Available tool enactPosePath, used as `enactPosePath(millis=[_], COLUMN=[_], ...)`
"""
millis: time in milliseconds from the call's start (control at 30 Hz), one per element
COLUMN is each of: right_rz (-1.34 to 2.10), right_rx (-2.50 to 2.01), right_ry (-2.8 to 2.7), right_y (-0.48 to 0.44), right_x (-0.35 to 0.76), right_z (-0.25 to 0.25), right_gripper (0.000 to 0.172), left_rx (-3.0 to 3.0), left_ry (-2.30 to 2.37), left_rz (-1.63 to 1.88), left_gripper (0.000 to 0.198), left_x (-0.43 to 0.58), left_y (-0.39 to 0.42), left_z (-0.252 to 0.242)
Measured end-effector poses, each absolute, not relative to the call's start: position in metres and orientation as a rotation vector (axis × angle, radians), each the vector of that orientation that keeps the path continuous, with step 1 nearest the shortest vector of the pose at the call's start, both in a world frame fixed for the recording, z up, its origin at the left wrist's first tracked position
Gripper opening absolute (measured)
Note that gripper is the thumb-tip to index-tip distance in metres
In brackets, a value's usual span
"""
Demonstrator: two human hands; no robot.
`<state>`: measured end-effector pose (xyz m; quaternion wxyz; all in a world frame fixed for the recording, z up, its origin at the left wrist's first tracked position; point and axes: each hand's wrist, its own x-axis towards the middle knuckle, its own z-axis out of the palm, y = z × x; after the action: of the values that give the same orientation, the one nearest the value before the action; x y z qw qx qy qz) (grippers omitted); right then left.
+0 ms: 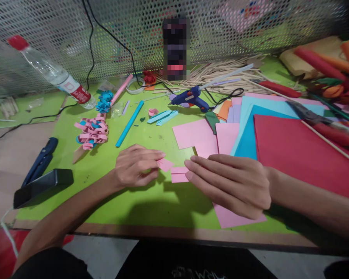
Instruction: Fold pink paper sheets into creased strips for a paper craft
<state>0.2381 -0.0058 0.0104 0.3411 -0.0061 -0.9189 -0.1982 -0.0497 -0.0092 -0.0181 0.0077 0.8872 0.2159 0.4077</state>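
My left hand (136, 166) pinches a small folded piece of pink paper (165, 164) just above the green table (151, 201). My right hand (229, 182) lies flat with its fingers stretched out and pressed on a larger pink sheet (235, 219), its fingertips at a folded pink strip (178, 175). The two hands almost meet at the middle of the table. More pink sheets (192, 133) lie just behind them.
A stack of coloured sheets, red (302, 155) on top, lies at the right. A blue glue gun (190, 99), wooden sticks (221, 75), curled pink and blue paper strips (91, 130), a plastic bottle (55, 75) and a black stapler (42, 188) surround the work area. A mesh wall stands behind.
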Motion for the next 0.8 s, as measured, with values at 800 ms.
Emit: enactPosePath(millis=[800], right_rz=[-0.507], right_rx=[-0.010], right_ry=[-2.393], right_y=[-0.0052], right_x=[0.2388], right_z=[0.0103], right_gripper=[0.029], left_rx=[2.766], left_ry=[0.638], left_rz=[1.284], left_gripper=[0.022], left_x=[-0.0501], left_y=[-0.0097], left_z=[-0.0188])
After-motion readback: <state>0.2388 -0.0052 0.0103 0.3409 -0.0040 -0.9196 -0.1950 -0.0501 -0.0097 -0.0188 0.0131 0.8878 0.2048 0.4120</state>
